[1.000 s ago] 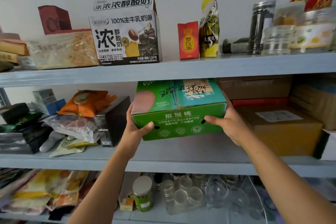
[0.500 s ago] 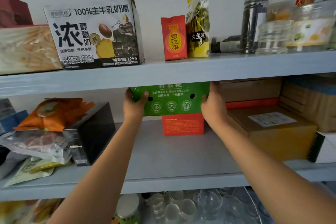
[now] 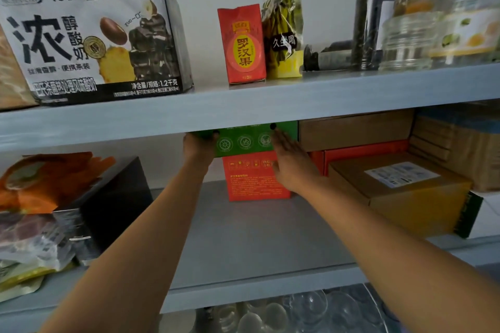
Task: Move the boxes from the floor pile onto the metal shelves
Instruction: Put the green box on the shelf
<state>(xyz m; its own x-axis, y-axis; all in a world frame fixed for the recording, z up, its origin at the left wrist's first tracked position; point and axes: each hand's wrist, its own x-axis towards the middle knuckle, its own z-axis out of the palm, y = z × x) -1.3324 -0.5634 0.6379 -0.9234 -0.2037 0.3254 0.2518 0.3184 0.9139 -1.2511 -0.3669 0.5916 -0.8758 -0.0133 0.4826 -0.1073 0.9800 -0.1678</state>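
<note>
Box: green box [image 3: 244, 140] sits far back on the middle shelf [image 3: 243, 240], stacked on a red box [image 3: 255, 184], its top hidden under the upper shelf [image 3: 270, 100].
Left hand: left hand [image 3: 198, 149] grasps the box's left end, fingers curled around the corner.
Right hand: right hand [image 3: 293, 163] lies flat and released, fingers spread against the box's right front.
Doing it well: judged from here, push evenly with the flat palm, keep the green box square over the red one, then let go on the left.
Change: half a second ago both hands gripped the ends; the right has since let go, and the box sits farther back.
</note>
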